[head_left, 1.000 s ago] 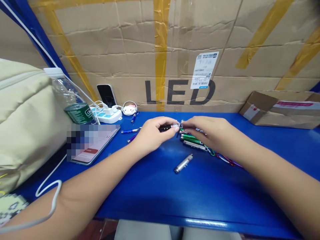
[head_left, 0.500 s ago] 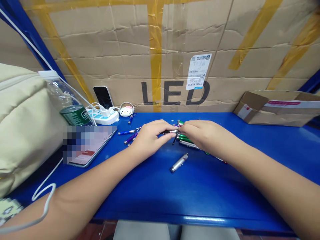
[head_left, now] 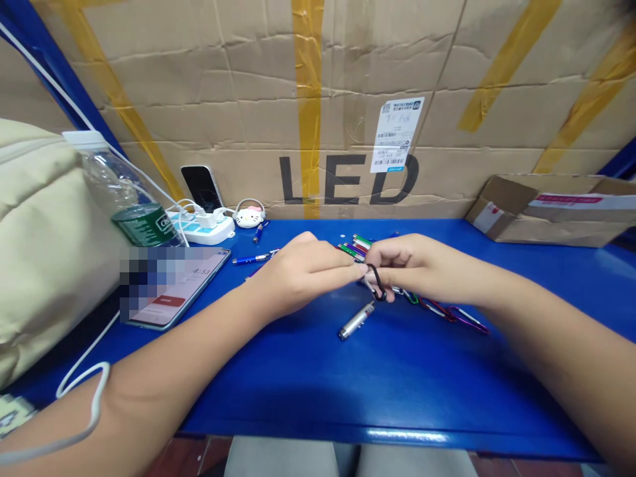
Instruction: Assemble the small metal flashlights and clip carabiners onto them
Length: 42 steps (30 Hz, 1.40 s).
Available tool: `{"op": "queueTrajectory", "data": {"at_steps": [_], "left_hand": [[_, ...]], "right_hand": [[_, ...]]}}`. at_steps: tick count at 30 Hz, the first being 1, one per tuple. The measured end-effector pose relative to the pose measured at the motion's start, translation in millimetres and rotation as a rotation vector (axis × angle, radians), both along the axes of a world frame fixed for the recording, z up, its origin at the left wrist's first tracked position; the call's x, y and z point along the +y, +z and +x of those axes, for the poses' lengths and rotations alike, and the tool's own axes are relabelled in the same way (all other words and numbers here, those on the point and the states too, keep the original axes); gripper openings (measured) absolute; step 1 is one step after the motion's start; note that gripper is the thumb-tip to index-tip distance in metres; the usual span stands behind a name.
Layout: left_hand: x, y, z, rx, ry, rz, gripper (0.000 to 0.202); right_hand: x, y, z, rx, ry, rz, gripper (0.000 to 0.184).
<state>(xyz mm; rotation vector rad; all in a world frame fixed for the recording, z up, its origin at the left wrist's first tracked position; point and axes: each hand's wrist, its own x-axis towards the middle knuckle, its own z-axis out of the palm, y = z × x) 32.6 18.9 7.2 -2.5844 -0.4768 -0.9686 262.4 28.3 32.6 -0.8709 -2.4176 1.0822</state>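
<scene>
My left hand (head_left: 308,271) is closed, its fingertips meeting those of my right hand over the desk. Half a second ago it pinched a black penlight, which its fingers now hide. Between the thumb and fingers of my right hand (head_left: 407,262) is a black carabiner (head_left: 380,286), its loop hanging down. Just below lies a silver penlight (head_left: 356,322), apart from both hands. Behind the hands is a pile of green, red and silver penlights (head_left: 354,250), partly covered. Under my right wrist a purple carabiner (head_left: 468,319) and a red one stick out.
Blue penlights (head_left: 251,259) lie left of my left hand. Further left are a phone (head_left: 173,291), a power strip (head_left: 201,228), a bottle (head_left: 144,222) and a beige bag (head_left: 44,252). An open cardboard box (head_left: 551,209) stands at the back right, before a large carton (head_left: 238,99).
My right hand has turned and drawn back, showing the black carabiner in its fingers. My left hand has moved right, covering the black penlight. Coloured carabiners now show under my right wrist.
</scene>
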Motion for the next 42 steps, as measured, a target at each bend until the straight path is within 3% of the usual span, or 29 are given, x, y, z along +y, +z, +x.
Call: {"op": "queueTrajectory", "data": {"at_steps": [3,6,8,12,16,20,23,27,31,37,40,42], "left_hand": [[-2,2.3,1,0.023,-0.013,-0.04,0.021],[0,3.0,2,-0.032,0.017,-0.098,0.021],[3,2.6,3,-0.08,0.064,-0.212,0.023],[8,1.4,5,-0.189,0.128,-0.468,0.02],[6,2.7,7,-0.246,0.152,-0.651,0.02],[3,2.9,10,-0.269,0.165,-0.758,0.019],[4,-1.6,10,-0.29,0.135,-0.75,0.019],[7,-7.6,10,-0.265,0.085,-0.636,0.018],[5,-5.7,8,-0.191,0.066,-0.46,0.02],[1,-1.6,4,-0.1,0.105,-0.234,0.025],[1,-0.6,5,-0.103,0.083,-0.216,0.026],[3,1.2,5,-0.127,0.083,-0.29,0.024]], "right_hand": [[4,-3.9,0,0.03,0.05,-0.133,0.028],[8,-7.2,-1,0.019,0.011,-0.091,0.033],[10,-8.6,-2,-0.028,-0.063,0.071,0.032],[13,-11.9,-5,-0.207,-0.169,0.602,0.021],[15,-15.1,-5,-0.364,-0.109,1.022,0.019],[13,-14.1,-6,-0.489,-0.019,1.218,0.02],[10,-12.2,-7,-0.532,0.024,1.18,0.019],[7,-12.1,-8,-0.498,0.023,0.962,0.024],[7,-14.8,-8,-0.307,0.024,0.733,0.031],[9,-17.4,-9,-0.092,0.079,0.541,0.037],[8,-14.9,-10,-0.067,0.072,0.46,0.039],[6,-11.4,-11,-0.073,0.033,0.411,0.04]]}}
